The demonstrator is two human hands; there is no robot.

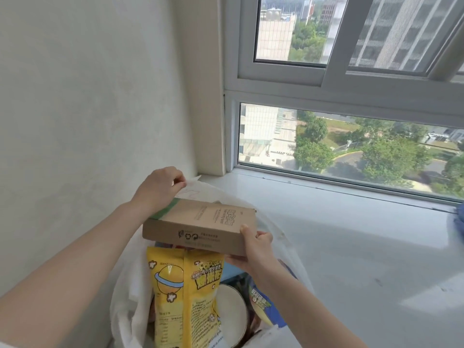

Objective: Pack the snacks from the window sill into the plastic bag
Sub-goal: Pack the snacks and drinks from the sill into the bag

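my right hand (256,249) grips the near right corner of a flat brown box (200,223), thumb on top and fingers curled under it. the box is level, held over the open mouth of the white plastic bag (125,315), not yet lowered in. my left hand (158,188) is at the far rim of the bag, thumb and fingertips pinched on the thin plastic to hold the mouth up and open; the far left end of the box is just beside that wrist.

the bag stands at the left end of the sill (364,247), close to the wall corner. inside it i see a yellow popcorn packet (185,295) upright, a pale round tub (233,312) to its right, and a green-and-blue packet (262,302) at the right rim. so several snacks look packed already, and the box seems the one in hand.

the rest of the sill shows bare to the right, apart from a scrap of blue (460,219) at the far right edge that i cannot identify. i judge little is left to pack. there is free room on my right; the wall hems me in on the left, and the popcorn packet stands tall under the box, so the box may need tilting to slide in.
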